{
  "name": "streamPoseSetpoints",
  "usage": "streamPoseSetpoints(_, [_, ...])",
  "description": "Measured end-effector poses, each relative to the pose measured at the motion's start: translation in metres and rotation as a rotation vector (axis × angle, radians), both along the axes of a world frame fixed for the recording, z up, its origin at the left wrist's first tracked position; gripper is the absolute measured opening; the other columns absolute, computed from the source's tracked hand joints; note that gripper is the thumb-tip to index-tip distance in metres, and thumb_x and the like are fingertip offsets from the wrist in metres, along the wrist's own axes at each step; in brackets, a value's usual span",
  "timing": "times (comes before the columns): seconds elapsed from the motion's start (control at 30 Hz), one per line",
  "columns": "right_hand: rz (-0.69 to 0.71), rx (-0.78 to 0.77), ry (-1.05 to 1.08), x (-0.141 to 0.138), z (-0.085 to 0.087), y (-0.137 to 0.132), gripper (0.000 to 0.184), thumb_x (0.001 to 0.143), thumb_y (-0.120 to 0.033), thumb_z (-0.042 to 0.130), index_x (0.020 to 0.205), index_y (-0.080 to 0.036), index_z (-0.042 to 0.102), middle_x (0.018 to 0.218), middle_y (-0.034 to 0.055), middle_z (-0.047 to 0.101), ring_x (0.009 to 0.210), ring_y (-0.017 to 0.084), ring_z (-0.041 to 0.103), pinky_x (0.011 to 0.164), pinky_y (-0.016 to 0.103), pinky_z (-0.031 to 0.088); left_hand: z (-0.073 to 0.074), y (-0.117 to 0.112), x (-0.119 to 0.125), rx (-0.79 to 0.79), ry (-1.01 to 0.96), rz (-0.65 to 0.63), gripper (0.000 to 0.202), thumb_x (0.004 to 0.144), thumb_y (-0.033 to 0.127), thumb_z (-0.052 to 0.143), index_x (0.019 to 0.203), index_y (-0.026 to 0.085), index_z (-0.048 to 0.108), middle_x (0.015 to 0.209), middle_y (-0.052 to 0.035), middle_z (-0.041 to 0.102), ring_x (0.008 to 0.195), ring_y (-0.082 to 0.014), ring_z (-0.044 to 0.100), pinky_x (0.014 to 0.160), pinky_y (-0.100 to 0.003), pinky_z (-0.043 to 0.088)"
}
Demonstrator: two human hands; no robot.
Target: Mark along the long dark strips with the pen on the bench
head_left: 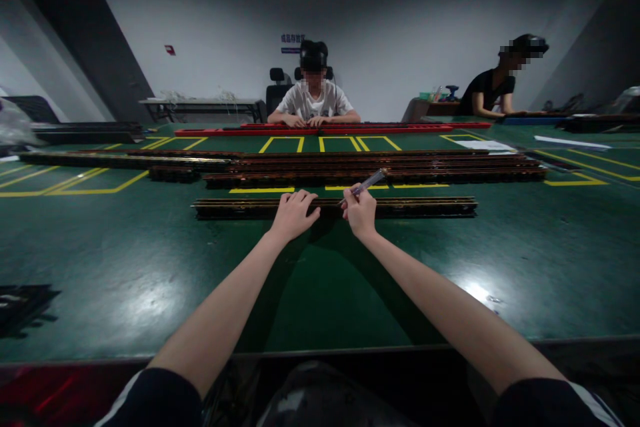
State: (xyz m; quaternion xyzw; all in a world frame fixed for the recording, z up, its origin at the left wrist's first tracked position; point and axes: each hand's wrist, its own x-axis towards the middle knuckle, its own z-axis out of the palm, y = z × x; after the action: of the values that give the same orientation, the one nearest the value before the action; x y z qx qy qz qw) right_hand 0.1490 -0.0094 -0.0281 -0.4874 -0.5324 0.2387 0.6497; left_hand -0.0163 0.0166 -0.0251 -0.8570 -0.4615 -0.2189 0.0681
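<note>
A long, thin dark rail (425, 207) with gold-coloured edges lies crosswise on the green table in front of me. My left hand (295, 215) is on the middle of it, fingers bent over the top and thumb toward the right. Just right of that, my right hand (361, 212) is closed around a slim pen-like tool (370, 180) with a clear, purplish barrel. The tool leans, its back end up to the right and its thin tip down at the rail. Whether the tip touches the rail I cannot tell.
Beyond the rail lies a stack of similar dark rails (380, 165), with more rails (100, 160) to the left. Red strips (400, 128) lie before a seated person in white (315, 103). Another person (493, 93) works at far right. A dark object (23, 307) lies near left.
</note>
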Motion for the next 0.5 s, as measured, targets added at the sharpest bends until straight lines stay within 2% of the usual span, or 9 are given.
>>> streamPoseSetpoints(0.3, [-0.002,-0.04,-0.004,-0.0002,0.0018,-0.0011,0.026,0.086,-0.043,0.054,0.073,-0.021,0.047,0.055,-0.0037,0.051,0.04,0.011,0.048,0.039,0.023,0.041,0.0004,0.0002,0.0,0.008,0.018,0.001,0.04,0.092,0.039,0.046,0.121,0.015,0.059,0.118,-0.0133,0.063,0.11,-0.0271,0.057,0.097,-0.043,0.037])
streamPoseSetpoints(0.5, [0.01,-0.02,-0.006,0.001,-0.0006,0.0,0.032,0.085,-0.05,0.053,0.074,-0.021,0.047,0.057,-0.0031,0.053,0.041,0.011,0.049,0.038,0.023,0.042,0.0002,0.0002,0.0005,0.01,0.008,0.004,0.039,0.092,0.038,0.045,0.12,0.015,0.059,0.116,-0.0133,0.064,0.108,-0.0274,0.057,0.097,-0.044,0.036])
